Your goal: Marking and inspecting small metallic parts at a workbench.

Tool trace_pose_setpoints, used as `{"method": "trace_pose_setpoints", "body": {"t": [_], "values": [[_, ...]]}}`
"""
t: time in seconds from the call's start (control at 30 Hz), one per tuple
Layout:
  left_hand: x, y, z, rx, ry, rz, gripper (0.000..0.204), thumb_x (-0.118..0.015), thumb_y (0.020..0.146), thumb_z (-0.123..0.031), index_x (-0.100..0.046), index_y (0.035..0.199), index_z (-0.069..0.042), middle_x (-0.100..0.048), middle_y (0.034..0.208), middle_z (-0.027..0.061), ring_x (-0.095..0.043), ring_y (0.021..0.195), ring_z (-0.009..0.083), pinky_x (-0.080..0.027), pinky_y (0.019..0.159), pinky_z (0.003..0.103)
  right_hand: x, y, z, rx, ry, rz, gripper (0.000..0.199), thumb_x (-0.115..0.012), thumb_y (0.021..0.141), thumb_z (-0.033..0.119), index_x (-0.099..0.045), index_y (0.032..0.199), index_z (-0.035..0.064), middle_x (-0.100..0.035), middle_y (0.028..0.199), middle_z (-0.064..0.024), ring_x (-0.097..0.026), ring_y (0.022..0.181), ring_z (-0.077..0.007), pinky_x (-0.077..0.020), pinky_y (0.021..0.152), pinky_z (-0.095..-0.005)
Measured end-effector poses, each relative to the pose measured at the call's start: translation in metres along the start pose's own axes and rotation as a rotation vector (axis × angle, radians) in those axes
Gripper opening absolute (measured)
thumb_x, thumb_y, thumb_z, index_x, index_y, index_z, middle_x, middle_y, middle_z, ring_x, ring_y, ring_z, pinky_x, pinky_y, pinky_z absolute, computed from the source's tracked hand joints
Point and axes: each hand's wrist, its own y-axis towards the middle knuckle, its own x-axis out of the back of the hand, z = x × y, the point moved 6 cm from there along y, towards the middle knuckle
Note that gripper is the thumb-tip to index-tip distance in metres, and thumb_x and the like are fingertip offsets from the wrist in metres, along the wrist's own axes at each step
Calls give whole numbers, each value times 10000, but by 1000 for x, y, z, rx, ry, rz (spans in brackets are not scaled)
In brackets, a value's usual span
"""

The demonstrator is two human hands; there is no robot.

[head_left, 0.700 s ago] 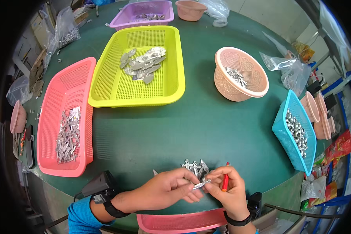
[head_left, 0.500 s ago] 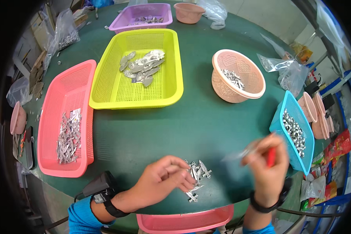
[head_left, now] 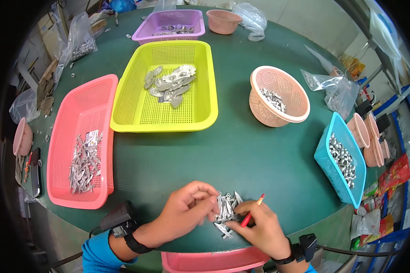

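A small heap of silvery metal pieces (head_left: 225,207) lies near the table's front edge, between my hands. My left hand (head_left: 187,210) rests at the heap's left side, its fingers curled in and the fingertips touching the pieces. Whatever may be inside those fingers is hidden. On the heap's right side, my right hand (head_left: 265,231) holds a slim red pen-like tool (head_left: 246,220) slanting between thumb and fingers, its pale tip pointing up and away. The fingertips of that hand reach the heap's edge; whether they pinch a piece as well is unclear.
A pink basket (head_left: 54,177) with metal pieces stands left, beside a yellow-green basket (head_left: 164,126) of larger flat parts. Behind is a purple basket (head_left: 146,25). A peach basket (head_left: 271,119) and a blue basket (head_left: 325,170) stand right. Another pink basket (head_left: 173,263) sits below the front edge.
My right hand has come down and left to the heap, still with the red tool; the blurred piece it carried no longer shows. My left hand stays by the heap.
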Motion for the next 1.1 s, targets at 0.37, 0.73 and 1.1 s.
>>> {"method": "trace_pose_setpoints", "body": {"t": [0.37,0.73,1.1], "values": [[-18,-3,11,-56,306,188,196,-462,781,-67,-450,966,-6,-505,734,16,-466,624,54,-380,550,163,18,-3,7,275,-27,4,168,-550,551,-54,-470,675,27,-558,763,-60,-523,726,-218,-428,584,-291],[-30,-9,18,163,-210,373,191,-510,735,-12,-368,861,-24,-539,739,77,-536,656,103,-443,587,213,15,-19,9,222,197,-290,227,-610,601,-55,-401,623,30,-556,845,-121,-552,708,-199,-455,611,-258],[-29,-5,13,12,-1,353,332,-488,757,-30,-366,1064,6,-555,792,64,-528,735,93,-433,663,202,-5,-27,-1,-103,611,-167,328,-610,602,-77,-342,758,31,-487,810,-152,-524,681,-140,-454,588,-238]]}}
